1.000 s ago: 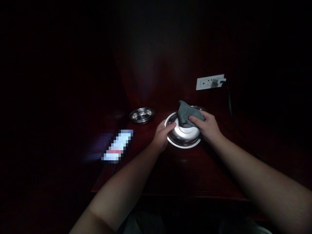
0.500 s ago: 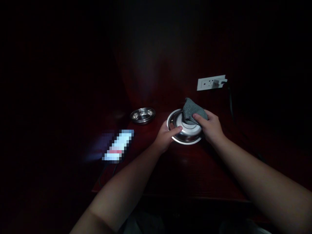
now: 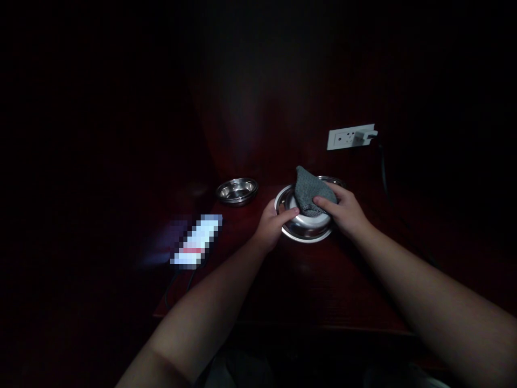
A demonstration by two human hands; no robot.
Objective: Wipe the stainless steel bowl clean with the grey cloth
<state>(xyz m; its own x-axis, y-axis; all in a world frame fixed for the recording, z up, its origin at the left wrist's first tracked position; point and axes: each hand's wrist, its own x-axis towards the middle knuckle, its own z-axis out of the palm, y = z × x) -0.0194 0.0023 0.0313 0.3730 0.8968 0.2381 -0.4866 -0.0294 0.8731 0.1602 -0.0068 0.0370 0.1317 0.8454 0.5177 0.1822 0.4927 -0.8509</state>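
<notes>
A shiny metal bowl [image 3: 309,233] is held up over the dark red table, its underside facing me. My left hand [image 3: 274,223] grips its left rim, thumb on the outer side and fingers hidden behind. In my right hand [image 3: 345,210] is a grey cloth [image 3: 313,191], pressed against the bowl's underside with the thumb on top. The cloth covers much of the bowl's upper right part. Just behind the right hand shows the rim of another metal dish [image 3: 333,179], mostly hidden.
Further left stands a small stack of metal bowls [image 3: 237,191]. A lit, blurred-out phone [image 3: 197,241] with a cable lies nearer on the left. On the back wall is a socket [image 3: 351,137] with a plug and hanging cord. The table's front edge [image 3: 323,325] runs below my arms.
My right hand has moved the cloth left and slightly down across the bowl's underside. The bowl has tilted a little, and the dish rim behind it has come into view.
</notes>
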